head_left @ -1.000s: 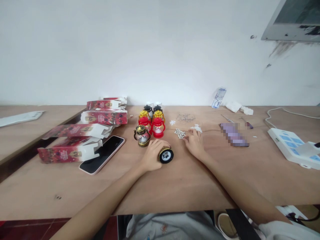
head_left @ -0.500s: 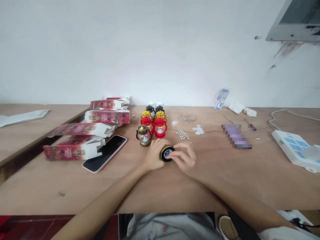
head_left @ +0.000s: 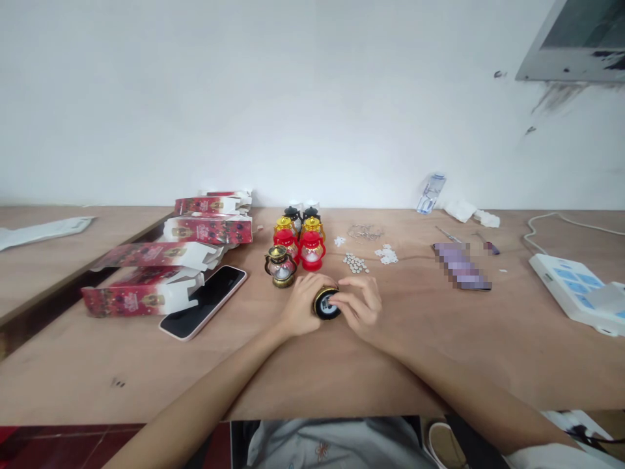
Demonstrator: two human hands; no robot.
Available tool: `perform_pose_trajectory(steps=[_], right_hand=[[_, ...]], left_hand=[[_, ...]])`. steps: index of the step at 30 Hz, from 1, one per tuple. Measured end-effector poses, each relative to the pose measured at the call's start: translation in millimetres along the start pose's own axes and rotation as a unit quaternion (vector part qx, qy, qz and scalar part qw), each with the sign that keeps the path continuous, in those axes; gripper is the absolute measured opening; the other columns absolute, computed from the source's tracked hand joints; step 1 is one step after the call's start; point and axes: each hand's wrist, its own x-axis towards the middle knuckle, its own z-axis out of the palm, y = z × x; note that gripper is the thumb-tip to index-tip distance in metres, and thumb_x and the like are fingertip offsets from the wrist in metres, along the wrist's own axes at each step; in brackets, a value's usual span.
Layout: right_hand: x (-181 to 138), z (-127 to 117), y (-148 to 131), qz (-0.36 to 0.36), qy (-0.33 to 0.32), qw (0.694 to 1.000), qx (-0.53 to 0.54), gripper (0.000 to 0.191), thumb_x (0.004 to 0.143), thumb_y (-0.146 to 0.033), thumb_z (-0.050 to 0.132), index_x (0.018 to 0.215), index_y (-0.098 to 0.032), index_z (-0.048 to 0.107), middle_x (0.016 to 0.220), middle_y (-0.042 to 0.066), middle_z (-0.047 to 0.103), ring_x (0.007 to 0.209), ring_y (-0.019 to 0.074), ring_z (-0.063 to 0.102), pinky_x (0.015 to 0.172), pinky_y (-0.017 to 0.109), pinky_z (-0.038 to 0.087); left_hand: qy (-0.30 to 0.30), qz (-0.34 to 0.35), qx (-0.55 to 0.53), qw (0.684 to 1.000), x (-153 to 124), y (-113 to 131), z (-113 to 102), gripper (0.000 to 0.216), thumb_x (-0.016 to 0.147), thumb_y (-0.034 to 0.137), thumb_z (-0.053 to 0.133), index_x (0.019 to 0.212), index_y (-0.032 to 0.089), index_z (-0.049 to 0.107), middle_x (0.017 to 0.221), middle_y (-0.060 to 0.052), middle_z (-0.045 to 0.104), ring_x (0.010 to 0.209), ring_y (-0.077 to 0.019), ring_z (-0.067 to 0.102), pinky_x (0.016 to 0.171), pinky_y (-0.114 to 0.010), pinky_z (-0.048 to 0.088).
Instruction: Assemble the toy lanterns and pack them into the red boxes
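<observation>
My left hand [head_left: 299, 306] is wrapped round a small toy lantern [head_left: 325, 303] lying on its side on the wooden table [head_left: 303, 365], its black and gold base facing me. My right hand [head_left: 360, 304] has its fingertips pinched at that base; whether they hold anything is hidden. Just beyond stands a bronze lantern [head_left: 280, 266]. Behind it stand several more lanterns, red [head_left: 311, 250], gold and black, in a cluster. A heap of small button cells [head_left: 355, 262] and white bits [head_left: 387, 254] lie beyond my right hand.
Red printed boxes [head_left: 146, 291] lie in a row at the left, with a phone [head_left: 205, 301] face up beside them. A pixelated purple object [head_left: 461, 266], a white device [head_left: 573, 290] with a cable, a wire bundle [head_left: 364, 231] and a plastic packet [head_left: 430, 191] lie to the right and back.
My right hand left the heap of small cells and came back to the lantern's base, where its fingertips now pinch. My left hand kept its hold on the lantern.
</observation>
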Motion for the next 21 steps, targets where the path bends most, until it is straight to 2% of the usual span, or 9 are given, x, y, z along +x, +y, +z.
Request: perform_pose_trajectory(steps=[4, 7, 11, 16, 18, 21], right_hand=[[-1.6, 0.6, 1.9, 0.012, -0.023, 0.999, 0.029, 0.011, 0.084, -0.012, 0.058, 0.087, -0.02, 0.064, 0.1, 0.008, 0.058, 0.091, 0.0182, 0.057, 0.081, 0.036, 0.046], [-2.9, 3.2, 1.9, 0.073, -0.052, 0.99, 0.108, 0.009, 0.085, -0.014, 0.055, 0.086, -0.021, 0.061, 0.103, 0.008, 0.055, 0.092, 0.0175, 0.057, 0.083, 0.036, 0.048], [-2.9, 8.2, 2.4, 0.165, -0.07, 0.958, 0.223, 0.005, 0.083, -0.017, 0.057, 0.083, -0.022, 0.055, 0.096, 0.006, 0.057, 0.092, 0.0173, 0.059, 0.083, 0.035, 0.048], [-6.9, 14.8, 6.8, 0.282, -0.072, 0.899, 0.327, 0.017, 0.077, -0.021, 0.064, 0.088, -0.022, 0.05, 0.088, 0.003, 0.059, 0.084, 0.0167, 0.058, 0.078, 0.032, 0.047], [-9.4, 16.8, 7.2, 0.304, -0.075, 0.884, 0.346, 0.018, 0.077, -0.023, 0.064, 0.089, -0.022, 0.05, 0.089, 0.003, 0.058, 0.082, 0.0162, 0.056, 0.077, 0.032, 0.047], [-11.0, 17.6, 5.4, 0.293, -0.074, 0.886, 0.351, 0.015, 0.08, -0.024, 0.06, 0.09, -0.022, 0.05, 0.091, 0.003, 0.056, 0.086, 0.0168, 0.055, 0.079, 0.032, 0.046]], left_hand=[[0.001, 0.001, -0.001, 1.0, -0.1, 0.9, -0.3, 0.04, 0.061, 0.009, 0.052, 0.099, 0.022, 0.048, 0.103, -0.003, 0.061, 0.097, -0.022, 0.055, 0.077, -0.034, 0.034], [-0.001, 0.004, -0.002, 1.0, -0.1, 0.6, -0.6, 0.038, 0.063, 0.011, 0.052, 0.099, 0.022, 0.047, 0.104, -0.003, 0.061, 0.098, -0.0217, 0.054, 0.078, -0.034, 0.035], [-0.005, 0.002, 0.019, 1.0, -0.5, -1.5, -0.6, 0.039, 0.06, 0.012, 0.053, 0.098, 0.021, 0.048, 0.104, -0.004, 0.06, 0.097, -0.0227, 0.054, 0.077, -0.035, 0.035], [-0.025, 0.0, 0.048, 0.999, 0.0, 0.9, -0.8, 0.044, 0.055, 0.01, 0.052, 0.099, 0.02, 0.048, 0.102, -0.005, 0.061, 0.096, -0.0238, 0.053, 0.076, -0.036, 0.033], [-0.031, -0.006, 0.067, 0.997, 0.5, 2.9, -0.8, 0.044, 0.054, 0.01, 0.051, 0.096, 0.019, 0.049, 0.102, -0.005, 0.062, 0.096, -0.0247, 0.053, 0.075, -0.037, 0.032], [-0.032, -0.016, 0.08, 0.996, 0.9, 4.3, -0.9, 0.044, 0.053, 0.009, 0.051, 0.096, 0.018, 0.05, 0.103, -0.006, 0.062, 0.097, -0.0254, 0.052, 0.075, -0.037, 0.031]])
